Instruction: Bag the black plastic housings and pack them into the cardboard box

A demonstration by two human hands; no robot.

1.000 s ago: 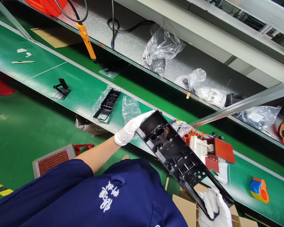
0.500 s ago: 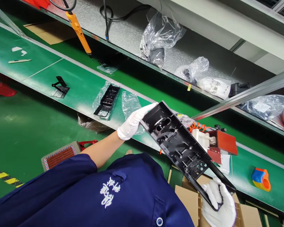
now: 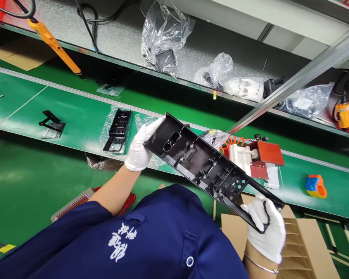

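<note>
A long black plastic housing (image 3: 197,155) is held between my two gloved hands, its hollow inner side facing me. Ribs, screw posts, an oval slot and a cluster of round holes show inside it. My left hand (image 3: 141,149) is closed around its upper left end. At the lower right, my right hand (image 3: 264,224) grips the open frame end, with the fingers curled through the opening. A smaller black plastic part (image 3: 119,130) lies on a clear bag on the green bench, left of the housing. Farther left sits a black bracket (image 3: 52,124).
A red and white fixture (image 3: 264,155) with an orange coiled hose stands behind the housing. To its right is a blue and orange tape dispenser (image 3: 316,186). Below my right hand is a divided cardboard box (image 3: 293,248). An orange electric screwdriver (image 3: 55,46) hangs at upper left.
The housing has tilted closer to level, and both hands have moved with it, still gripping its ends. The camera view has shifted, so the bench items appear farther left.
</note>
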